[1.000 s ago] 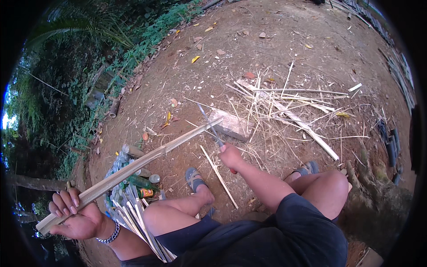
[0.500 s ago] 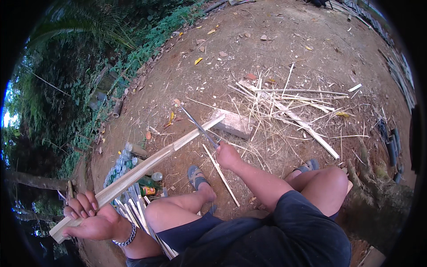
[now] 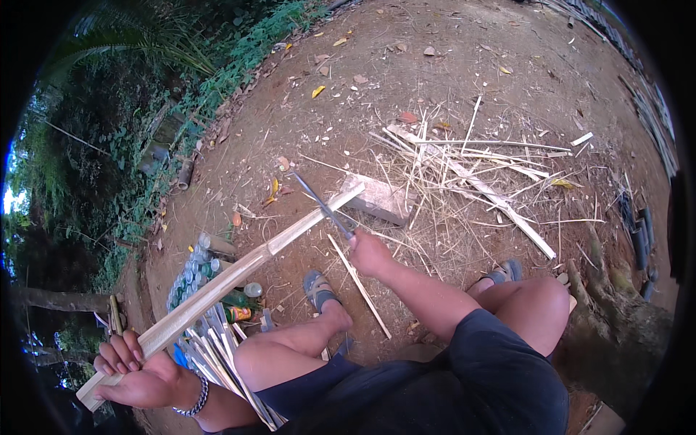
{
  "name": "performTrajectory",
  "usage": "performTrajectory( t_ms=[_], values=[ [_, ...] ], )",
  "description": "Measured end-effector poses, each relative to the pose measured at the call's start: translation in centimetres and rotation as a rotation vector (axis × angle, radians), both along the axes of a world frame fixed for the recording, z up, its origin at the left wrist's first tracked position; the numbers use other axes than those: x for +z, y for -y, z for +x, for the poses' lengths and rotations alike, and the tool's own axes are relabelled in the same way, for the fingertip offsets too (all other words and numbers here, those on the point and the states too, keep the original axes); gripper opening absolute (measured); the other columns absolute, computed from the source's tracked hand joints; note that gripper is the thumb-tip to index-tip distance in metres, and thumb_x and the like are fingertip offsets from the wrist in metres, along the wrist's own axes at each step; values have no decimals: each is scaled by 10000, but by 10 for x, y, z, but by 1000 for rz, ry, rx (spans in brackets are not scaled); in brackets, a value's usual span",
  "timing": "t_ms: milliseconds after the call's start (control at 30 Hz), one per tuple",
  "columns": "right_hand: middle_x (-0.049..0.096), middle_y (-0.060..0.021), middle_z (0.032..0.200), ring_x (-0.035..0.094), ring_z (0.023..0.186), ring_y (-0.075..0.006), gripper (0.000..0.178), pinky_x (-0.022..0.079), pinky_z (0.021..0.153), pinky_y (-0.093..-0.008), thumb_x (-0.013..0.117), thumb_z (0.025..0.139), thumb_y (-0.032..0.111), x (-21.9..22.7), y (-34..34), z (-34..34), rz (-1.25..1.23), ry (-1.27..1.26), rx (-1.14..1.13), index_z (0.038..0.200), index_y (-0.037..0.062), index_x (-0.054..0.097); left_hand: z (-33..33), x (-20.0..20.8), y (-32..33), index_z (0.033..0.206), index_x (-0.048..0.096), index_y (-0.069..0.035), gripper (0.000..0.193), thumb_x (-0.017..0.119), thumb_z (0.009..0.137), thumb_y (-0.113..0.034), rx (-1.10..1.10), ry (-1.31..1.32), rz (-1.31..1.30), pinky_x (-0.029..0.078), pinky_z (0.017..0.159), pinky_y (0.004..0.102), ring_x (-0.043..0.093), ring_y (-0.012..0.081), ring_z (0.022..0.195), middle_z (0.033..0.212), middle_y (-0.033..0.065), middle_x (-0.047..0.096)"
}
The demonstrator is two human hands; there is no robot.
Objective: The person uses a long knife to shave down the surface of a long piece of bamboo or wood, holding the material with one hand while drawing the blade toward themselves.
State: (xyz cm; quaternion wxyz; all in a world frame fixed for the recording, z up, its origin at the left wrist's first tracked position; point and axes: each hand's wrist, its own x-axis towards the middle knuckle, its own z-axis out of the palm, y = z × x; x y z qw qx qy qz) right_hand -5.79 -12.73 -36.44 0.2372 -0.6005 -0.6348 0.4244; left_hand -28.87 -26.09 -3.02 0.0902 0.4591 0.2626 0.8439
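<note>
Blade (image 3: 322,206) now deeper into pale bamboo (image 3: 239,272)

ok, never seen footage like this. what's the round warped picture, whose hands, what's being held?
It is one view from a fisheye camera worn on a person's head, looking down, so straight edges bend near the rim. No machine here: the two bare hands are the wearer's own.

The left hand, with a bracelet at the wrist, has its grip closed on the near end of a long bamboo slat. The right hand holds a knife, its blade laid across the slat's far end, in front of a flat block.

On the dirt ground lie split bamboo strips, and bottles sit by the left sandalled foot.
</note>
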Motion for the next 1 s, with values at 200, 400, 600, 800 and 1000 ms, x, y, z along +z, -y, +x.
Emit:
performTrajectory(
  t_ms=[200,400,600,800,1000],
  values=[
    [663,-163,874,657,826,-361,201,518,745,-473,536,876,143,72,10,-24,253,-116,310,1071,94,547,-20,8,3,742,390,-93,468,439,959,-505,-242,-131,-28,289,526,247,300,111,541,637,-2,313],
    [660,-192,974,650,906,-363,252,512,774,-475,474,958,216,-101,-78,29,-125,152,-111,1136,55,551,-30,22,-4,699,365,-91,606,170,990,-585,-156,-173,-84,280,499,265,284,127,519,610,15,308],
    [650,-169,918,645,858,-348,221,510,777,-473,495,920,181,40,-35,2,-27,-27,285,1104,78,560,-44,31,-18,684,365,-86,638,149,977,-609,-215,-161,-116,280,502,273,281,135,522,601,20,299],
    [653,-205,1033,649,960,-352,310,510,837,-461,505,928,213,-152,-91,62,-297,226,-67,1204,82,557,-61,38,-25,687,351,-94,637,136,973,-621,-242,-118,-163,283,507,270,270,137,521,602,18,295],
    [644,-219,1084,639,989,-369,301,499,846,-471,514,940,237,-82,-84,25,-150,116,4,1180,56,541,-69,27,-20,713,367,-83,655,123,965,-637,-206,-146,-114,285,506,271,284,130,518,604,18,306]
  ],
)
